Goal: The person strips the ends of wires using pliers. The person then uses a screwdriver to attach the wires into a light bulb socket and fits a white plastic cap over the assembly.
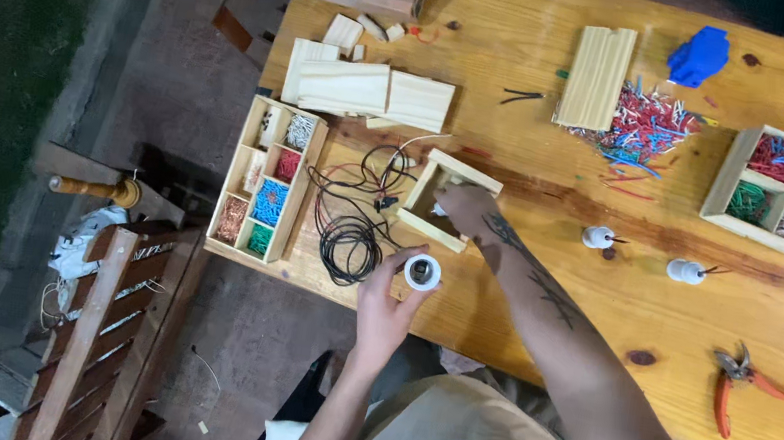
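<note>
Your left hand (388, 302) pinches a white lamp socket (422, 271) at the workbench's (538, 28) near edge; your right hand (466, 208) presses into the small wooden frame (451, 169), grip unclear. Two sockets (598, 237) lie loose, so assembly looks early.

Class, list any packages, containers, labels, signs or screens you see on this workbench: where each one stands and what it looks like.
No labels, signs or screens show.
Long wooden tray: table's left end, compartments of coloured bits.
Square wooden tray: right side, red, blue, green and white wires.
Small open wooden box: centre, right hand in it.
</note>
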